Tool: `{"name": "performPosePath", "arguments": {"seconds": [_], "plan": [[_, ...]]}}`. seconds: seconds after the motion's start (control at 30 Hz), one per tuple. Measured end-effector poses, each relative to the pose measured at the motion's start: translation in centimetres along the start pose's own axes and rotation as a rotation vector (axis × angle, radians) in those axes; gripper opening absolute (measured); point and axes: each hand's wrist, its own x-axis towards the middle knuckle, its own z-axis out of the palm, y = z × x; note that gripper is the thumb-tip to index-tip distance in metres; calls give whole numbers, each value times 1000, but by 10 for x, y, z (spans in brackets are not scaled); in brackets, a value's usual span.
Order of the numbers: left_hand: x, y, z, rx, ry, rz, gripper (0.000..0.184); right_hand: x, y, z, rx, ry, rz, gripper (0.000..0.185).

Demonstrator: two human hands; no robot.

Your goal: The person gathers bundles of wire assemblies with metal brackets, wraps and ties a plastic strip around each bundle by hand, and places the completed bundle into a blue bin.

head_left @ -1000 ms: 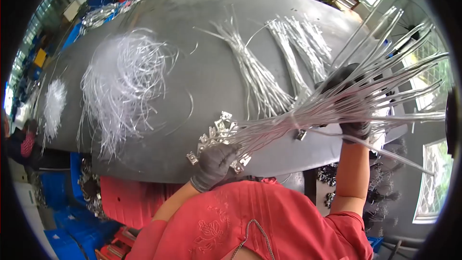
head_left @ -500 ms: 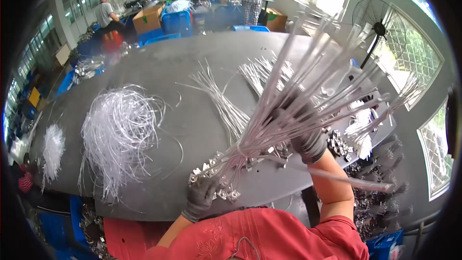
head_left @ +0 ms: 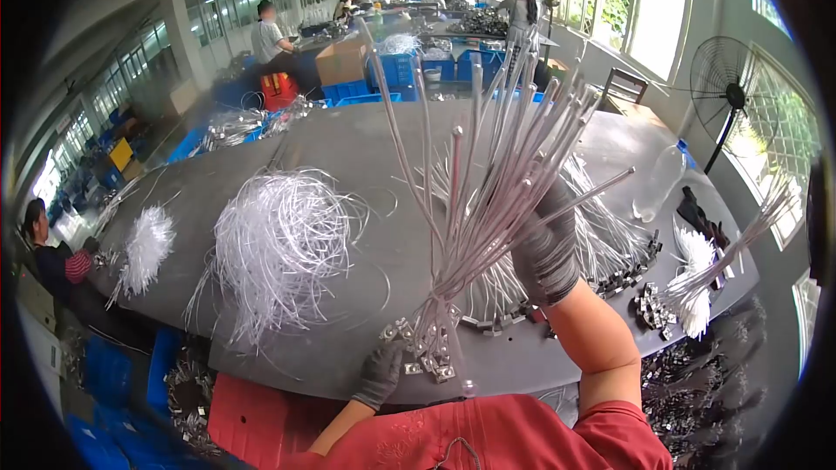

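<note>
A large bundle of clear, greyish plastic-coated wires (head_left: 488,218) stands upright and fans out at the top. Behind it, partly hidden by the strands, my right hand (head_left: 547,248) in a dark grey glove is closed around its side. The bundle narrows to a tied neck, and small square metal fittings (head_left: 427,352) cluster at its lower end by the table's near edge. My left hand (head_left: 380,374), gloved too, is at the left of these fittings with its fingers curled together. What lies between those fingers is hidden.
A tangled pile of clear strands (head_left: 283,248) and a smaller white bundle (head_left: 146,248) lie left on the grey table (head_left: 322,139). More wires with dark fittings (head_left: 610,235), a plastic bottle (head_left: 662,178) and a white bundle (head_left: 694,274) lie right. A fan (head_left: 736,94) stands beyond; people work around.
The bundle has swung more upright, its fanned top moving left. My right hand has moved slightly with it. My left hand sits a little lower and further right as the view has shifted.
</note>
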Motion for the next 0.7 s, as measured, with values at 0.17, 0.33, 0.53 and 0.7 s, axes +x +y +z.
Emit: {"name": "performPosePath", "arguments": {"seconds": [0.17, 0.33, 0.53, 0.7], "plan": [[0, -7, 10, -250, 12, 24, 17, 12, -8, 1, 91, 78, -56, 16], [-1, 5, -5, -188, -7, 10, 18, 21, -9, -11, 87, 96, -64, 18], [-8, 8, -15, -102, 119, 76, 17, 32, -2, -42, -865, 67, -473, 29], [-9, -4, 1, -246, 10, -78, 20, 38, 5, -40, -162, 149, -139, 27]]}}
